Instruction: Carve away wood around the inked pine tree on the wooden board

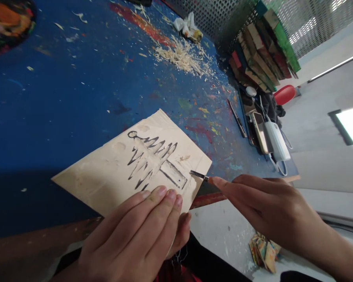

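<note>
A pale square wooden board point(106, 168) lies at the front edge of the blue table, one corner towards me. Black marker lines on it form zigzags, a small circle and a narrow rectangle. My left hand point(138, 235) grips the board's near edge, fingers pressed flat on top and the thumb below. In my right hand point(261, 203) is a carving gouge point(198, 175), its handle mostly hidden by the fingers. The metal tip meets the board just right of the drawn rectangle. Shallow carved patches show around the drawing.
Wood shavings point(185, 56) are heaped on the paint-stained table point(61, 105), near a crumpled white wad point(188, 25). To the right lie a pen point(237, 118), a phone point(260, 131) and a white power bank point(276, 141). Wooden blocks point(264, 49) are stacked at the back.
</note>
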`<move>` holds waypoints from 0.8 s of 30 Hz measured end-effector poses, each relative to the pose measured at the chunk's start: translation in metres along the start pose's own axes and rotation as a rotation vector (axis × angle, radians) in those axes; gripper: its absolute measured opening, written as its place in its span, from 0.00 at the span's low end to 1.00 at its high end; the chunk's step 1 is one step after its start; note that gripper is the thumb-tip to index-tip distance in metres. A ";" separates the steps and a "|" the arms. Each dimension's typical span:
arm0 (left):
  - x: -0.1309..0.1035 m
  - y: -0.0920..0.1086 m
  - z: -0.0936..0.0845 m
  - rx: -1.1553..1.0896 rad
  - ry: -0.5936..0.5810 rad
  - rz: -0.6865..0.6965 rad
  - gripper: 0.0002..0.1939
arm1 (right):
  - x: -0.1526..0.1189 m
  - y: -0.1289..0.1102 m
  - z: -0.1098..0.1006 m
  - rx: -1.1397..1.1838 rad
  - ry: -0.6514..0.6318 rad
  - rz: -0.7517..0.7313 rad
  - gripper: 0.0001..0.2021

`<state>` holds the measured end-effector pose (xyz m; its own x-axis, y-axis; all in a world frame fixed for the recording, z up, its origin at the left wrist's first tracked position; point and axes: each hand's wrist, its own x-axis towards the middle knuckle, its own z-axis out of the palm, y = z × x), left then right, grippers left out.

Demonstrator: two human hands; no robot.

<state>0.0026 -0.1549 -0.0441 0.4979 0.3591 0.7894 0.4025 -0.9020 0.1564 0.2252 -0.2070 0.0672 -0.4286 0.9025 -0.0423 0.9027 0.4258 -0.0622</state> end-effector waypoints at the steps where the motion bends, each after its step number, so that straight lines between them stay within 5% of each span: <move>1: 0.001 0.000 0.000 -0.012 -0.007 0.002 0.13 | 0.000 0.000 0.000 0.003 -0.006 -0.001 0.13; 8: -0.005 0.005 0.002 -0.067 -0.020 -0.075 0.12 | 0.000 -0.001 0.000 -0.075 -0.012 -0.034 0.15; 15: -0.021 0.006 0.003 -0.112 -0.059 -0.080 0.18 | -0.011 0.003 0.028 -0.051 0.105 -0.036 0.17; 24: -0.007 0.011 0.002 -0.121 -0.015 -0.204 0.05 | -0.012 0.002 0.033 -0.067 0.127 -0.085 0.17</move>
<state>0.0052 -0.1671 -0.0486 0.4276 0.5395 0.7253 0.4012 -0.8323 0.3826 0.2305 -0.2189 0.0351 -0.4988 0.8623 0.0872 0.8659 0.5002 0.0065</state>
